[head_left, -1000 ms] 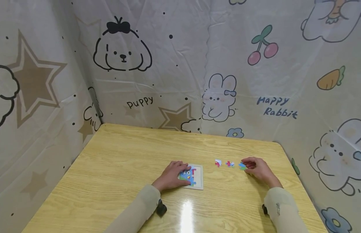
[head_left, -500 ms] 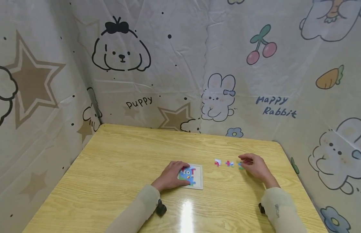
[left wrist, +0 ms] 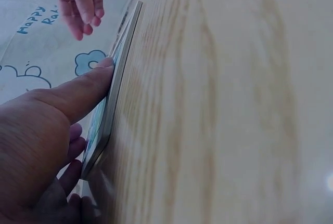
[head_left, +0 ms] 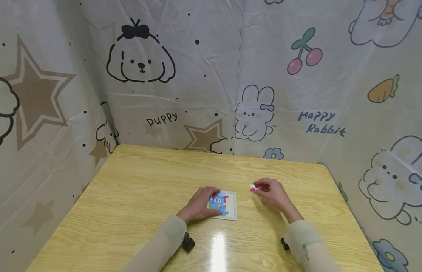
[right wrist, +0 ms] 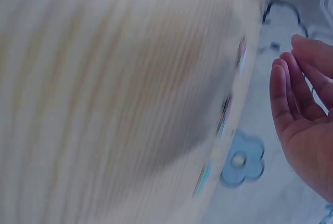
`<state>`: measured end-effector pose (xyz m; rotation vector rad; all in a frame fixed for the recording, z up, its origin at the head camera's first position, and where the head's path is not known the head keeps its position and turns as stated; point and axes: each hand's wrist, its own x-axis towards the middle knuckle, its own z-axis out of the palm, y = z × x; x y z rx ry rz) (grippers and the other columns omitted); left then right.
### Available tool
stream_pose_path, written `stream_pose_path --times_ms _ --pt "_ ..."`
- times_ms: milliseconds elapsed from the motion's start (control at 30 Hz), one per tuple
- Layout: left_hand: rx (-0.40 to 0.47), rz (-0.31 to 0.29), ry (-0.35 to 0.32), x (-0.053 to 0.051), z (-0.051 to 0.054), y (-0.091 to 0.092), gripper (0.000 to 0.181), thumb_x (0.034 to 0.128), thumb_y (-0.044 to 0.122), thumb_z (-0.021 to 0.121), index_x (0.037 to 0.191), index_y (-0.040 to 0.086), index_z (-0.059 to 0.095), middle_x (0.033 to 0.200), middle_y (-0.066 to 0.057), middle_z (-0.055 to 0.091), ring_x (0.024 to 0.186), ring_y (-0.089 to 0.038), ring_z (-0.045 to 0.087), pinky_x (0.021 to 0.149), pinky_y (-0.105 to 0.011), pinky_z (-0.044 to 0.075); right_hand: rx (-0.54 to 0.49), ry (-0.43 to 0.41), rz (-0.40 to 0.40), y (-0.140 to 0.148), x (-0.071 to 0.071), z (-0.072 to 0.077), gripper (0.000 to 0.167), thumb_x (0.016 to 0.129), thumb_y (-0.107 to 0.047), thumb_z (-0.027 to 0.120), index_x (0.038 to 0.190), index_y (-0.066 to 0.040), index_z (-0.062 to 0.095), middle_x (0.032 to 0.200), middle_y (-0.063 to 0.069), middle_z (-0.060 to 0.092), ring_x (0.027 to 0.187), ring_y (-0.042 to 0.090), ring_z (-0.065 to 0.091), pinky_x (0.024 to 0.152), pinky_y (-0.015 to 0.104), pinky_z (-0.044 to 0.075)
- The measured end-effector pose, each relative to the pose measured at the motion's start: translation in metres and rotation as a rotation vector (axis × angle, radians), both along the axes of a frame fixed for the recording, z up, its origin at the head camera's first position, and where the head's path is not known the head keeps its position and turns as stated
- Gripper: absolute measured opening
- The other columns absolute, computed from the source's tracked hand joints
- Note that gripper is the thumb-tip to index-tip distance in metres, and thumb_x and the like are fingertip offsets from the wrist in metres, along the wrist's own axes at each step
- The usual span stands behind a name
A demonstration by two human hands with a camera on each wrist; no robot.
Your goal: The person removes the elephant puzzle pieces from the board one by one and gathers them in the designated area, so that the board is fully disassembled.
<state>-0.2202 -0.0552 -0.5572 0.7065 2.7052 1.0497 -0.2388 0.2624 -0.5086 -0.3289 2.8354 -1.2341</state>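
Puzzle board (head_left: 232, 206) sits on the table (head_left: 146, 181), gripped between thumb and fingers of your left hand (head_left: 198, 204); your right hand (head_left: 274, 193), narrow at the tips, appears to hold nothing, near the leftmost loose piece (head_left: 252, 188); a low sweep could knock it or the other two pieces (right wrist: 225, 114) askew; a hasty pinch may slip; slack left grip could let the board skid.
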Motion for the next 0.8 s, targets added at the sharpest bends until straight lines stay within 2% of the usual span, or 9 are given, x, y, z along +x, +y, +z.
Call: stream_pose_path --times_ms 267,467,800 --pt "0.021 0.038 -0.009 0.001 0.0 0.001 0.079 0.083 0.048 0.086 0.145 0.014 0.052 0.148 -0.005 0.053 0.138 -0.028 0.045 0.118 -0.05 0.039 -0.069 -0.08 0.068 -0.05 0.005 -0.001 0.023 0.096 -0.008 0.074 0.117 0.0 0.074 0.103 0.007 0.077 0.092 0.016 0.072 0.083 0.031 0.061" --pt "0.027 0.04 -0.007 0.0 0.001 0.003 0.079 0.0817 0.049 0.087 0.143 0.011 0.056 0.146 -0.005 0.056 0.139 -0.028 0.046 0.119 -0.05 0.038 -0.081 -0.133 0.114 -0.071 0.004 -0.005 0.02 0.094 -0.004 0.074 0.113 0.002 0.074 0.102 0.012 0.077 0.091 0.02 0.072 0.08 0.033 0.061" --pt "0.04 0.054 -0.037 0.0 0.001 0.0 0.083 0.0816 0.05 0.086 0.147 0.012 0.054 0.144 -0.006 0.057 0.142 -0.03 0.044 0.12 -0.052 0.037 -0.022 -0.17 0.062 -0.094 0.004 -0.012 0.017 0.09 -0.002 0.078 0.106 -0.003 0.077 0.095 0.005 0.075 0.086 0.015 0.069 0.082 0.034 0.06"
